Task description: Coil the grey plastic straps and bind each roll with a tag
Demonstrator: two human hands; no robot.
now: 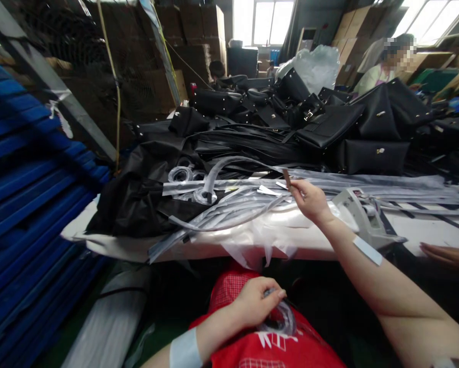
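Low over the red apron [229, 289], my left hand [260, 300] is closed around a coil of strap in clear plastic [286, 319]. My right hand [309, 198] reaches over the table and pinches a small, flat brown strip [286, 178] between thumb and fingers. Below and left of it lie long plastic-sleeved straps [221, 209], spread loosely over the white table covering [290, 230]. Several more coiled straps [180, 174] sit at the left of this pile. A few short white strips [268, 190] rest close to my right fingers.
A grey tape dispenser [357, 212] stands right of my wrist. Black bags [329, 125] are heaped behind the straps. Blue slatted stacks [30, 204] rise at the left. Another person's hand [447, 255] shows at the right edge; a person [382, 71] is behind the bags.
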